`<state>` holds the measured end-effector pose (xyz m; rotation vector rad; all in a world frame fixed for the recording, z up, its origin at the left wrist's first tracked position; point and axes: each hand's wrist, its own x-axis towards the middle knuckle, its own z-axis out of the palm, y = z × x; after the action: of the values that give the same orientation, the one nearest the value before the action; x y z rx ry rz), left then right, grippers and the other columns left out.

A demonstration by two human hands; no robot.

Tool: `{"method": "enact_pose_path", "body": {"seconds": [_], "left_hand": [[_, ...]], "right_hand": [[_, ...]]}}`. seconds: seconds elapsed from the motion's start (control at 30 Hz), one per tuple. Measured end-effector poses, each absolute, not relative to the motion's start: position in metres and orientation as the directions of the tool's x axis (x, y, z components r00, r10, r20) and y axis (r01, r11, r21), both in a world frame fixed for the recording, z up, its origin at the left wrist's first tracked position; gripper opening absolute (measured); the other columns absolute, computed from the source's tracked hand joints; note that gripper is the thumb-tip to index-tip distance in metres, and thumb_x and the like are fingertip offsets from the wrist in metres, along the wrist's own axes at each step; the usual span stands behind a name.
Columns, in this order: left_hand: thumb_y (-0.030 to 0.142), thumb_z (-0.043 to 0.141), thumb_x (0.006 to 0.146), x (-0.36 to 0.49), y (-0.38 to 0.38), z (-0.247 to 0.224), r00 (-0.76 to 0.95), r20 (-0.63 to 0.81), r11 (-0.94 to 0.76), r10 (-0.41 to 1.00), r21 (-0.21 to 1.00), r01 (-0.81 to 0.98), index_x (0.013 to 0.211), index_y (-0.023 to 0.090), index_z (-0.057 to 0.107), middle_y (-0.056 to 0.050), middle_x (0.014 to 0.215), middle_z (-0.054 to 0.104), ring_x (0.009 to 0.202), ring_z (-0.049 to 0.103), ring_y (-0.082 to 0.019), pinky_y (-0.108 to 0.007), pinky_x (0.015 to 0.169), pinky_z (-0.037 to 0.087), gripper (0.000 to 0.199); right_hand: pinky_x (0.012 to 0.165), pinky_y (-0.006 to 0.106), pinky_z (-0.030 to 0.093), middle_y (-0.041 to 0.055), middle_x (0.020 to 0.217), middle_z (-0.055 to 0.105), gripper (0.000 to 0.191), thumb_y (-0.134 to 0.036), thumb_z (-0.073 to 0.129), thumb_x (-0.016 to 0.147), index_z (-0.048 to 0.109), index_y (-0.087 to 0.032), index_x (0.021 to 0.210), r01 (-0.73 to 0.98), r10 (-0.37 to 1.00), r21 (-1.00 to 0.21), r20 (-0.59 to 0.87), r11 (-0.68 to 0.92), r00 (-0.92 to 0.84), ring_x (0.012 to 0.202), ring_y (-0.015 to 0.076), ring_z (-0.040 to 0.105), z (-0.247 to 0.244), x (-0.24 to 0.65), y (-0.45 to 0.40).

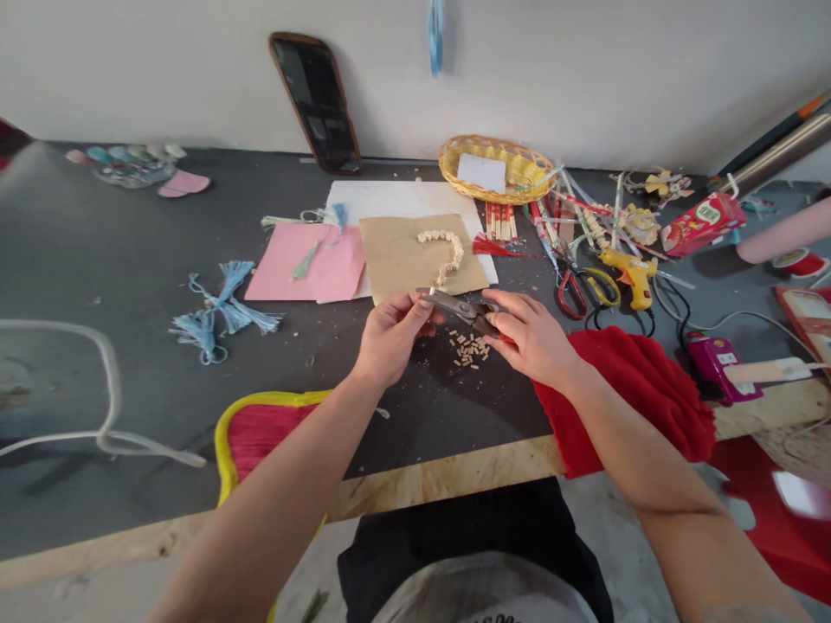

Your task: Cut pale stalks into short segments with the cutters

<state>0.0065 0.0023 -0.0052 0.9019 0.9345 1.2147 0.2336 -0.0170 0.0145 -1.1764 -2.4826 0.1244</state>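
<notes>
Over the middle of the desk (421,424), between its front and back edges, the two hands worked near each other but apart. The right hand (532,337) was closed around the handles of a pair of grey-bladed cutters (454,305). The left hand (393,333) had its thumb and fingers pinched on a small pale piece (431,292) at the blade tips. Just below the blades, short beige bits (468,348) lay scattered on the desk. Toward the back edge, a curved row of cream pieces (458,251) rested on brown paper (396,255), with a pink sheet (279,264) beside it. A red cloth (629,389) hung over the front edge, right of the cutters. A wicker basket (451,164) stood at the back edge; blue tassels (227,298) lay toward the left edge.
</notes>
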Motion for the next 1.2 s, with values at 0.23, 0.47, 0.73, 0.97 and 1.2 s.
{"method": "enact_pose_path", "body": {"seconds": [0.23, 0.47, 0.73, 0.97, 1.2], "left_hand": [[0.044, 0.081, 0.069, 0.006, 0.003, -0.005, 0.129, -0.115, 0.155, 0.985, 0.919, -0.363, 0.076, 0.017, 0.071, -0.001, 0.067, 0.069, 0.062, 0.062, -0.01, -0.019, 0.057, 0.048, 0.03], [0.043, 0.079, 0.073, 0.004, 0.002, -0.008, 0.147, -0.073, 0.118, 0.986, 0.938, -0.326, 0.076, 0.017, 0.071, -0.001, 0.068, 0.068, 0.063, 0.061, -0.01, -0.019, 0.059, 0.048, 0.028], [0.044, 0.076, 0.076, 0.004, 0.001, -0.007, 0.187, -0.023, 0.066, 0.982, 0.972, -0.228, 0.074, 0.016, 0.07, -0.001, 0.068, 0.068, 0.063, 0.06, -0.01, -0.019, 0.06, 0.046, 0.028], [0.042, 0.074, 0.078, 0.002, 0.001, -0.01, 0.187, -0.017, 0.059, 0.982, 0.973, -0.221, 0.078, 0.017, 0.072, -0.001, 0.069, 0.069, 0.063, 0.061, -0.01, -0.019, 0.059, 0.047, 0.025], [0.041, 0.076, 0.077, 0.005, 0.0, -0.007, 0.173, -0.012, 0.055, 0.985, 0.968, -0.245, 0.075, 0.017, 0.071, -0.001, 0.068, 0.069, 0.062, 0.059, -0.01, -0.02, 0.06, 0.047, 0.025]], "right_hand": [[0.097, 0.051, 0.05, 0.0148, 0.133, 0.057, 0.012, -0.019, 0.057, 0.09, 0.056, -0.02, 0.103, 0.686, 0.743, -0.289, 0.323, 0.668, -0.586, 0.119, 0.0296, 0.056, 0.015, 0.231, -0.018], [0.097, 0.05, 0.05, 0.016, 0.129, 0.059, 0.054, -0.028, 0.064, 0.085, 0.042, -0.018, 0.133, 0.71, 0.812, -0.395, 0.286, 0.583, -0.508, 0.117, 0.03, 0.059, 0.012, 0.228, -0.018], [0.092, 0.046, 0.051, 0.0124, 0.123, 0.059, 0.062, -0.031, 0.058, 0.088, 0.037, -0.021, 0.145, 0.79, 0.85, -0.328, 0.092, 0.518, -0.519, 0.112, 0.0302, 0.058, 0.016, 0.228, -0.021], [0.092, 0.042, 0.051, 0.0125, 0.112, 0.062, 0.053, -0.033, 0.061, 0.088, 0.047, -0.018, 0.138, 0.799, 0.859, -0.317, 0.155, 0.511, -0.488, 0.106, 0.0278, 0.06, 0.015, 0.224, -0.022], [0.086, 0.039, 0.052, 0.0099, 0.11, 0.063, 0.05, -0.021, 0.059, 0.084, 0.05, -0.021, 0.134, 0.836, 0.887, -0.297, 0.124, 0.461, -0.444, 0.103, 0.0263, 0.061, 0.015, 0.221, -0.025]]}}
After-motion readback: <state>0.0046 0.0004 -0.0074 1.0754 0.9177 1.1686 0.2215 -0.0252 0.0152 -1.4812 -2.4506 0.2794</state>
